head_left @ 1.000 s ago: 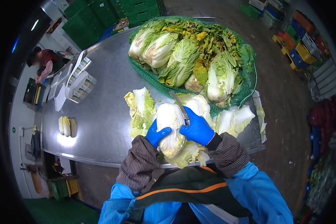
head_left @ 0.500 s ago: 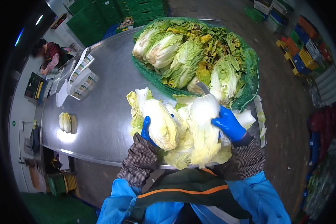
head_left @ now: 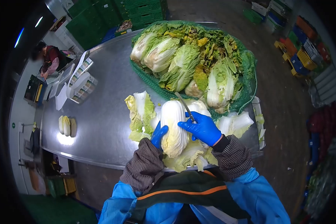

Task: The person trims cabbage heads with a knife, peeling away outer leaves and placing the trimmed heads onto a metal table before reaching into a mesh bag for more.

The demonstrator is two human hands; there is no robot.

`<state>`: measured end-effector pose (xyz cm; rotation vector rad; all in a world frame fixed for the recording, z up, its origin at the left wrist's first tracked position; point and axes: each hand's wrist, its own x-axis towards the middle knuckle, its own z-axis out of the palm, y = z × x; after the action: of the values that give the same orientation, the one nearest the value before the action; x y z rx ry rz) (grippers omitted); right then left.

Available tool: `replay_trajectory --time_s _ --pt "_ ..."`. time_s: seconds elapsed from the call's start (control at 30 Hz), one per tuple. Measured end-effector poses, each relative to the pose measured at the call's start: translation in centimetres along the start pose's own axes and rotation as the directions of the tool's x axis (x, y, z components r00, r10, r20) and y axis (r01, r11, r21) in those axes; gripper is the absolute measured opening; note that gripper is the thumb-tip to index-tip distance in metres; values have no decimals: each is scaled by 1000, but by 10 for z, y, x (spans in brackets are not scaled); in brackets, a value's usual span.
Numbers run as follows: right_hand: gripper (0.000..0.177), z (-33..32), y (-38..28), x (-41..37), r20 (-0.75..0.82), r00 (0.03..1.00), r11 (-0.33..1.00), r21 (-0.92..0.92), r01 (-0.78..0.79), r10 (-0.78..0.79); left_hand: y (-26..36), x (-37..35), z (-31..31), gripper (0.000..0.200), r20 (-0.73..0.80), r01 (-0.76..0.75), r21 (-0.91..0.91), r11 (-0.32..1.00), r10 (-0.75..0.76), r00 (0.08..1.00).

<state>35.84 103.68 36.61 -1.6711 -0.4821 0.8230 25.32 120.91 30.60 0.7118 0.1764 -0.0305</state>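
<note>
A trimmed, pale napa cabbage [head_left: 172,127] is held upright between my blue-gloved hands near the table's front edge. My left hand [head_left: 159,135] is closed against its left side. A knife [head_left: 185,106] is gripped in my right hand [head_left: 201,127], blade pointing up and away, while the fingers of that hand touch the cabbage's right side. Loose outer leaves lie around the cabbage: one leaf [head_left: 140,112] to the left, another [head_left: 235,123] to the right, and more yellowish leaves [head_left: 188,158] beneath. Behind, a green net sack [head_left: 153,80] holds several untrimmed cabbages [head_left: 181,67] with wilted leaves.
On the steel table [head_left: 104,123], a small cabbage [head_left: 64,126] sits far left, with label rolls [head_left: 84,86] behind it. A white tray [head_left: 258,112] adjoins the right edge. Another person [head_left: 50,59] works at the back left. Green crates [head_left: 145,13] stand behind.
My right hand has let go of a loose leaf and moved left to the cabbage, knife in hand. The cabbage has shifted right and is more upright.
</note>
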Motion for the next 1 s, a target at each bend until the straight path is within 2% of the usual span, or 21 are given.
replay_trajectory --time_s 0.1,0.13,0.23,0.37,0.47,0.53,0.57,0.63,0.67,0.7,0.73,0.77,0.8,0.9,0.93,0.97,1.0 --pt "62 0 3 -2 19 998 997 -26 68 -67 -3 5 -7 89 26 -139 310 941 137 990" --pt "59 -2 -3 -4 25 999 999 14 34 -35 -4 8 -15 94 27 -187 424 886 194 981" --pt "65 0 10 0 -50 981 966 -190 174 -187 -6 5 -13 95 25 -225 625 748 269 963" --pt "68 8 13 -3 -140 972 978 -117 172 -188 -5 3 -7 94 41 -249 726 641 321 946" --pt "69 10 18 -1 -182 965 982 -53 180 -187 -6 1 1 92 -9 -201 727 657 302 953" --pt "69 9 21 0 -191 967 986 -42 162 -167 -8 4 -4 89 12 -211 726 655 294 956" --pt "68 8 22 0 -188 973 989 38 144 -135 -10 7 -9 87 23 -216 725 654 291 956" --pt "65 3 25 -2 -173 982 975 195 106 -72 -17 13 -29 83 21 -196 626 755 235 972" --pt "61 -8 29 -1 -117 991 960 264 90 -61 -20 14 -37 81 23 -183 572 800 207 978" --pt "56 -20 32 -2 -60 997 941 331 71 -55 -19 10 -26 80 -61 -96 321 942 122 991" --pt "57 -25 22 -13 -77 996 946 317 66 -43 -15 3 -7 79 -117 -13 38 999 17 993" --pt "58 -31 39 -14 -90 976 947 238 213 -197 -12 -3 2 78 -145 57 -252 966 -96 985" --pt "58 -40 41 -16 -108 961 922 270 276 -256 -14 0 -13 78 -67 119 -355 927 -152 986" --pt "64 -77 41 -19 -95 990 950 286 126 -102 1 -2 -7 81 195 162 -433 887 -83 977" --pt "65 -75 40 -15 -215 966 986 -115 121 -144 3 0 1 86 101 117 -341 933 -87 991" --pt "65 -68 37 -11 -311 923 869 -492 49 -228 4 0 10 87 82 129 -354 926 -107 991" --pt "66 -53 37 -4 -290 873 855 -465 230 -392 6 3 20 88 67 142 -366 920 -126 990"
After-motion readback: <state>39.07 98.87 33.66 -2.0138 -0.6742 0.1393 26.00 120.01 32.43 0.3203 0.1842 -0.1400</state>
